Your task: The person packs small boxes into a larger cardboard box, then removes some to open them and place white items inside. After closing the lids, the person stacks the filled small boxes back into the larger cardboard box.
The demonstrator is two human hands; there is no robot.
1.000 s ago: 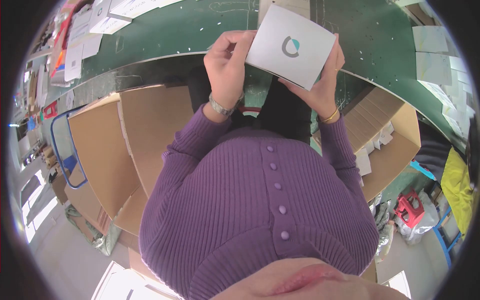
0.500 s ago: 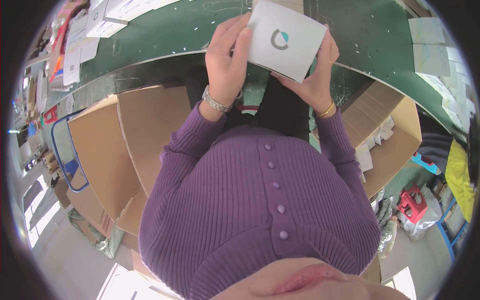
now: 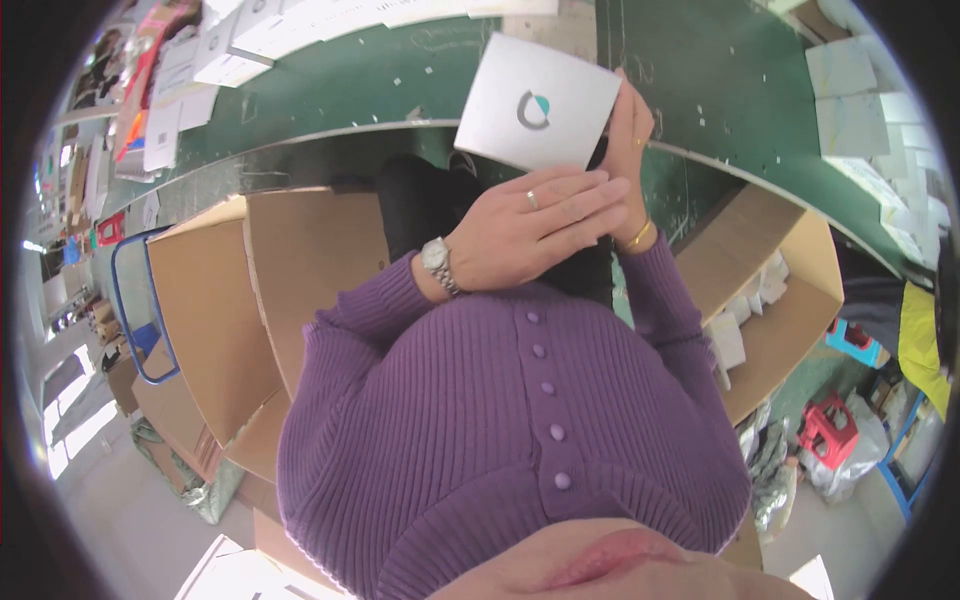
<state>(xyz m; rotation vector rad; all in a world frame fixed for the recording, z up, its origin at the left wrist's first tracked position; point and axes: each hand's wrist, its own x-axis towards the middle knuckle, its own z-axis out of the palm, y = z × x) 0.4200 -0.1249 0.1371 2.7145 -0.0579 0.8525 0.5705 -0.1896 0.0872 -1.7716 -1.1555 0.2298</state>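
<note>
A white box (image 3: 538,105) with a grey and teal ring logo is held tilted over the near edge of the green table. My right hand (image 3: 628,135) grips it from the right side, fingers along its edge. My left hand (image 3: 540,220) lies across the near side of the box, back of the hand up. Its fingers are stretched out to the right, with the tips overlapping my right palm. The left palm and the lower part of the box are hidden.
White boxes and printed sheets line the green table (image 3: 700,90) at far left and right. A large open carton (image 3: 205,310) stands left of me; another carton (image 3: 780,330) with white pieces stands right. A red stool (image 3: 828,430) is on the floor.
My left hand has left the box's left side and swung down and right to its near edge. The box has shifted left and slightly toward me, still in my right hand.
</note>
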